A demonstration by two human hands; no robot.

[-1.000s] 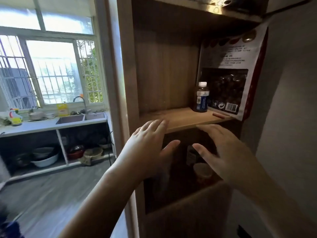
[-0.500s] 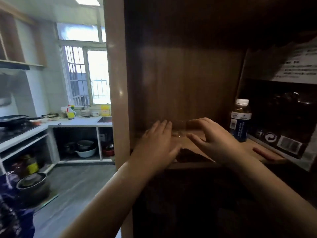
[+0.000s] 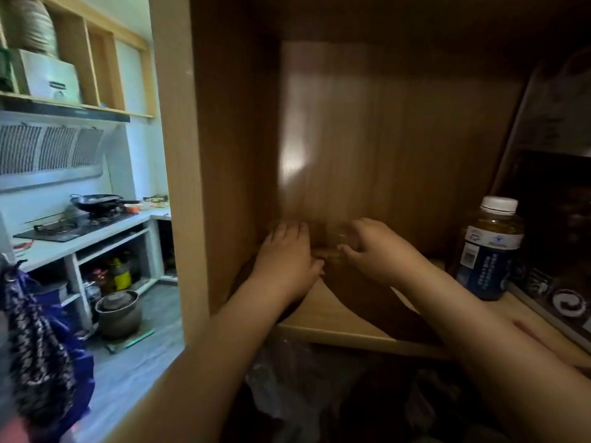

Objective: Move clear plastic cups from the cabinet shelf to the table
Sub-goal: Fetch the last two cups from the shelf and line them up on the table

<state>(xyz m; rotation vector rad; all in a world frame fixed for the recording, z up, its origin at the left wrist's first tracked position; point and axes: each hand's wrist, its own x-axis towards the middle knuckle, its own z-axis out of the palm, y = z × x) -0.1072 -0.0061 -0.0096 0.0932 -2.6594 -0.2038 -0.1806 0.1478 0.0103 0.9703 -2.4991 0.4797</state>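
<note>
A clear plastic cup (image 3: 336,237) stands deep on the wooden cabinet shelf (image 3: 332,319), close to the back panel; it is faint and hard to make out. My right hand (image 3: 380,255) curls around the cup's right side, thumb and fingers touching it. My left hand (image 3: 284,259) reaches in beside it on the left, fingers stretched toward the back corner. A faint clear rim shows at its fingertips, and what lies under the palm is hidden.
A bottle (image 3: 489,251) with a white cap and blue label stands on the shelf's right, beside a large printed bag (image 3: 558,199). The cabinet's side wall (image 3: 224,155) is close on the left. Crumpled plastic (image 3: 287,388) fills the compartment below. Left: kitchen counter, wok (image 3: 96,203), clay pot (image 3: 118,311).
Both hands have pushed deeper into the shelf and spread slightly apart. My right hand has closed around the clear cup. The view has moved closer to the cabinet.
</note>
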